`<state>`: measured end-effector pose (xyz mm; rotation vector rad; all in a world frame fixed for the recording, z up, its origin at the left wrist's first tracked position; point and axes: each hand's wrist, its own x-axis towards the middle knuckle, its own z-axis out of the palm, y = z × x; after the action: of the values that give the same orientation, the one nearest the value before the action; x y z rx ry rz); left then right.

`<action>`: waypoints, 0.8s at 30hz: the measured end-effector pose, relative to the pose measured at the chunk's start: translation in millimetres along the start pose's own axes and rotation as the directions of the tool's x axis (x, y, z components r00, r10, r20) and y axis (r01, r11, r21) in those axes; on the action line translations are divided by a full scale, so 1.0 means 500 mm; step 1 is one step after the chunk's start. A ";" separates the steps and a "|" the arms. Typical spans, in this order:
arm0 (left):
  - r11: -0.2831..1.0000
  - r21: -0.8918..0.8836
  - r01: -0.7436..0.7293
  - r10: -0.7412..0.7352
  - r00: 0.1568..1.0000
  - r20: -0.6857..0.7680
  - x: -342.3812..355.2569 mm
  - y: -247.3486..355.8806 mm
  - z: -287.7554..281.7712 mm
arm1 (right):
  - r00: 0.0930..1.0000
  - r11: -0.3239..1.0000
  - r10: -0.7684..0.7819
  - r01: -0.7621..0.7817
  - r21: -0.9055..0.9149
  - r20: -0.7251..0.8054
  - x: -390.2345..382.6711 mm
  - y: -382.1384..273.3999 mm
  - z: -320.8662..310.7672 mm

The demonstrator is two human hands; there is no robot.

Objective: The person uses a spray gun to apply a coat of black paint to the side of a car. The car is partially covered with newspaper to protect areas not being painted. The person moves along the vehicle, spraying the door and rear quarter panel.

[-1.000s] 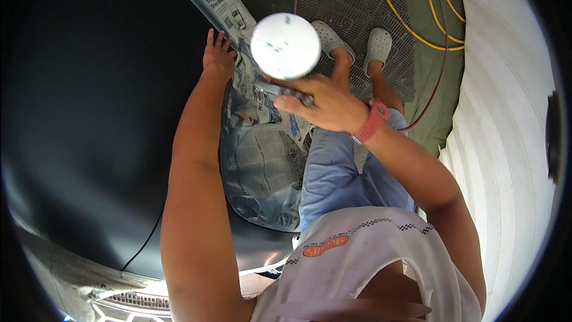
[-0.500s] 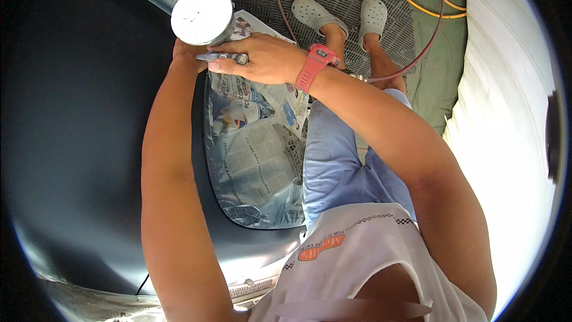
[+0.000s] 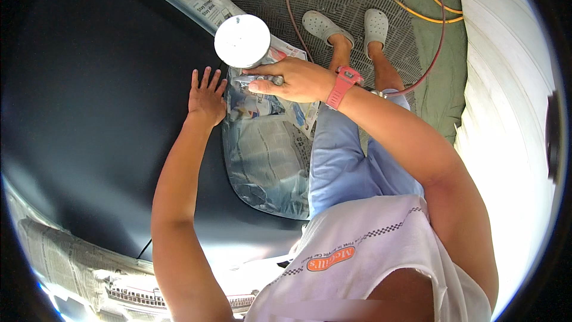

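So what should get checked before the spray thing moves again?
1. Right hand gripping the spray gun: ok.
2. White cup lid on top: looks shut, ok.
3. Left hand flat on the dark panel, close beside the gun: not ok.
4. Newspaper masking covering the window: ok.
5. Hoses on the floor near the feet: not ok.
6. Nozzle direction: cannot tell.

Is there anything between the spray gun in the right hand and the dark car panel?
Nothing visible does. The right hand holds the spray gun over the dark panel. The left hand lies flat on the panel beside it, at the newspaper masking.
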<state>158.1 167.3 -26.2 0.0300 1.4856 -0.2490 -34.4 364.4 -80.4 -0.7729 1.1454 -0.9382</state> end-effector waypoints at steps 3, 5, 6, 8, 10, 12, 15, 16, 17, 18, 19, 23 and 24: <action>1.000 -0.027 0.015 -0.015 1.000 -0.004 -0.009 -0.004 -0.001 | 0.999 0.999 0.022 -0.023 0.024 0.032 -0.030 -0.018 -0.019; 0.999 -0.033 0.021 -0.020 1.000 0.014 0.005 -0.003 -0.011 | 0.999 0.999 0.028 -0.029 0.029 0.033 -0.039 -0.018 -0.024; 0.999 -0.042 0.021 -0.020 1.000 0.023 0.019 -0.007 -0.022 | 1.000 1.000 0.019 -0.019 0.023 0.016 -0.038 -0.012 -0.023; 0.998 -0.060 0.017 -0.015 0.999 0.045 0.065 -0.026 -0.043 | 1.000 1.000 0.015 -0.015 0.012 -0.007 -0.029 0.005 -0.015; 0.999 -0.005 0.038 -0.038 0.999 -0.011 0.132 -0.044 -0.022 | 1.000 1.000 0.017 -0.017 0.010 -0.005 -0.008 0.020 -0.001; 0.999 -0.008 0.052 -0.052 0.997 -0.054 0.165 -0.050 -0.027 | 0.999 0.999 0.031 -0.031 0.015 0.019 0.021 0.026 0.009; 0.999 0.026 0.044 -0.043 0.998 -0.036 0.151 -0.057 -0.062 | 1.000 1.000 0.016 -0.016 0.018 0.002 0.059 0.043 0.039; 1.000 0.001 0.023 -0.023 0.999 -0.040 0.154 -0.058 -0.048 | 1.000 1.000 -0.001 0.001 0.011 -0.007 0.068 0.045 0.047; 1.000 -0.024 0.005 -0.006 0.999 -0.042 0.151 -0.062 -0.033 | 1.000 1.000 -0.019 0.019 0.004 -0.015 0.075 0.044 0.058; 1.000 -0.023 -0.008 0.009 1.000 0.011 0.126 -0.059 -0.057 | 1.000 1.000 -0.011 0.011 0.015 0.008 0.081 0.042 0.063; 1.000 -0.023 -0.021 0.022 0.998 0.062 0.100 -0.052 -0.083 | 1.000 1.000 -0.004 0.004 0.024 0.019 0.081 0.039 0.070; 0.993 -0.110 -0.040 0.042 0.999 0.021 0.049 -0.048 -0.057 | 0.986 0.997 0.056 -0.063 0.041 0.157 0.056 -0.007 0.066; 0.988 -0.146 -0.054 0.053 0.999 -0.006 0.035 -0.046 -0.050 | 0.974 0.995 0.082 -0.093 0.041 0.210 0.049 -0.021 0.062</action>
<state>130.7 146.7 -42.8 -0.0479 1.4996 -0.0960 -3.2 339.0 -73.1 -0.7543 0.9615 -0.7904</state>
